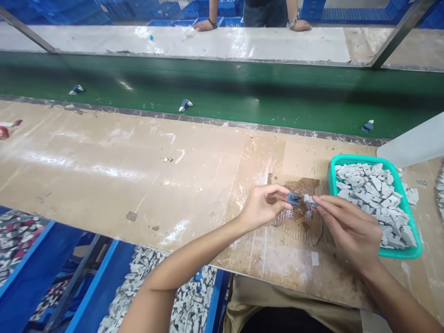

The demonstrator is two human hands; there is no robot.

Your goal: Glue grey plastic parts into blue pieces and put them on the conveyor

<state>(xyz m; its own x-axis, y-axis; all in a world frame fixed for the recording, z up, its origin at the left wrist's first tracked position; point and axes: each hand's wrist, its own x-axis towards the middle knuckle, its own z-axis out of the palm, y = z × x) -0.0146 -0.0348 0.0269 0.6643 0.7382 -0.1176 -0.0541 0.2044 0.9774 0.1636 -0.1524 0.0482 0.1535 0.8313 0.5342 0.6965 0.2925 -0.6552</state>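
Observation:
My left hand (265, 206) pinches a small dark blue part (293, 199) between thumb and fingers. A light grey piece (310, 200) is held in the fingertips of my right hand (350, 224). The two parts face each other with a narrow gap between them, above a stained brown cardboard patch (308, 232) on the workbench. Right of my hands stands a turquoise basket (418, 236) filled with several loose light grey pieces (378, 187).
Beyond the workbench (121, 152) runs a green conveyor belt (222, 92) carrying several blue-and-white parts (186, 105). Across it, a person's hands (205, 25) rest on a far ledge. Blue crates (93, 282) of pieces stand below the bench at left.

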